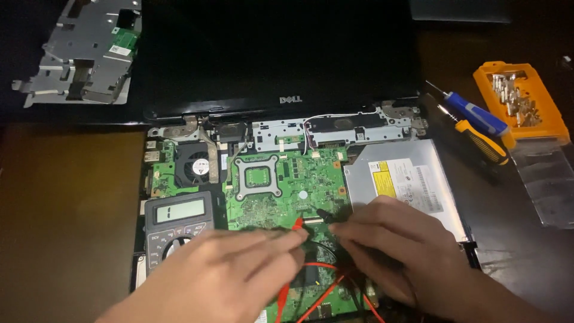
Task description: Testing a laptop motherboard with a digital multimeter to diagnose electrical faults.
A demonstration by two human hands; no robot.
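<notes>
Left hand (230, 266): pinches the red probe (297, 225) between its fingertips, grip narrow, tip toward 1 o'clock.
Right hand (397, 248): closed narrowly on the black probe (324, 215), tip toward 10 o'clock.
Key relation: the two tips nearly meet on the green motherboard (281, 191), each just ahead of its hand; long axes converge at the board's lower middle.
Leads: the red wires (317, 287) run down toward 6 o'clock.
Multimeter (178, 226): grey, at 9 o'clock from the probes, partly under the left hand.
Labels: yellow and white rectangular stickers on the silver optical drive (406, 179), at 2 o'clock.
Other: two screwdrivers (478, 128) and an orange screw tray (520, 98), far at 2 o'clock.
</notes>
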